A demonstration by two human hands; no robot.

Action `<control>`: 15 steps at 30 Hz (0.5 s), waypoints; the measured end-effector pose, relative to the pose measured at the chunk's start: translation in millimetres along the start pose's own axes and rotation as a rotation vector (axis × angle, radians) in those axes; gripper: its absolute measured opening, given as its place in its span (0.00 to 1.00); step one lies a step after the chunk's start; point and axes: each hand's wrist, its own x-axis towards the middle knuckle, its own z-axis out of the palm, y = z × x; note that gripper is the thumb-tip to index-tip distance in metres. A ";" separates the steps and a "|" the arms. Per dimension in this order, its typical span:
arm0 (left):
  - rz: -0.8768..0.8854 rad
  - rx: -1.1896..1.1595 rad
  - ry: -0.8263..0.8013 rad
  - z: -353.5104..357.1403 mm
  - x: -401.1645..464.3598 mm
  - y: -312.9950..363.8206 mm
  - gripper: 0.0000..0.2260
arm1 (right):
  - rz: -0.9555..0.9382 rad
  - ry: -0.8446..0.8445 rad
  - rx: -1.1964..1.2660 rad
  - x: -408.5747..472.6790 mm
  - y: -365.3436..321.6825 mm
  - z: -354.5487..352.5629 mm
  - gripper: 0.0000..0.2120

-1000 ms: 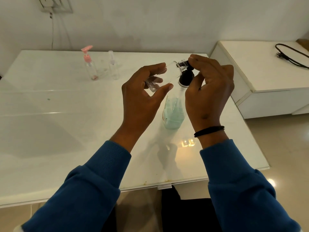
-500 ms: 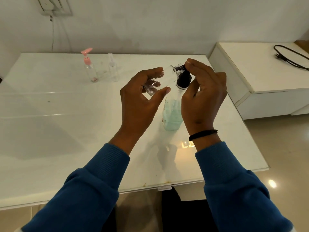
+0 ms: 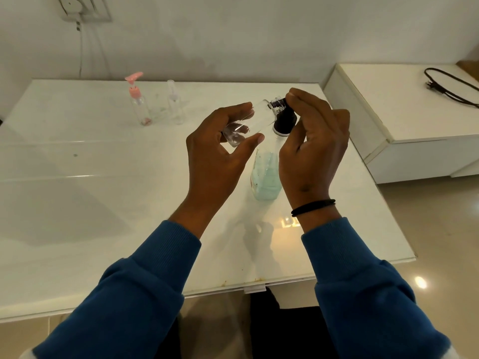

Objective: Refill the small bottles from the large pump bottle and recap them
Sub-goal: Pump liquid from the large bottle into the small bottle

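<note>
**Inspector:** Position of the left hand (image 3: 215, 151)?

**Assistant:** Raised above the white table (image 3: 103, 203). Its fingers and thumb are curled round a small clear bottle (image 3: 248, 124), thumb tip beneath and fingertips over the top. The bottle is tilted, base toward the palm, mouth pointing up and right to the pump head (image 3: 278, 106).

**Inspector:** And the right hand (image 3: 313, 149)?

**Assistant:** Its fingers are bent over the top of the pump head, fingertips resting on it. The hand covers much of the black collar, so I cannot tell whether the thumb is closed round the neck.

**Inspector:** The large pump bottle (image 3: 267, 174)?

**Assistant:** Upright on the table, between the two wrists and partly behind the right hand. Pale green liquid fills the lower part of the body. The small bottle's mouth sits right at the nozzle; whether they touch is unclear.

**Inspector:** Contents of the small bottle?

**Assistant:** It appears clear; any liquid level cannot be made out.

**Inspector:** Other items noted?

**Assistant:** At the far side of the table, a small bottle with a pink pump cap (image 3: 138, 102) stands upright, and just beside it a second clear bottle (image 3: 176, 104). A white side cabinet (image 3: 388, 110) stands to the right with a black cable (image 3: 451, 86) lying on it. Blue sleeves (image 3: 145, 294) cover both forearms, and a black band (image 3: 312, 207) circles the right wrist.
</note>
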 end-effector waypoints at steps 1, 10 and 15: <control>-0.003 -0.003 -0.001 0.3 -1.0 0.3 0.19 | 0.003 -0.003 -0.001 -1.0 0.3 0.0 0.13; 0.028 0.008 0.007 0.0 2.1 6.2 0.20 | -0.040 -0.022 -0.041 15.7 -3.5 -6.4 0.15; 0.026 0.017 -0.002 -0.2 0.0 4.1 0.20 | -0.022 -0.016 -0.060 9.4 -2.2 -4.7 0.16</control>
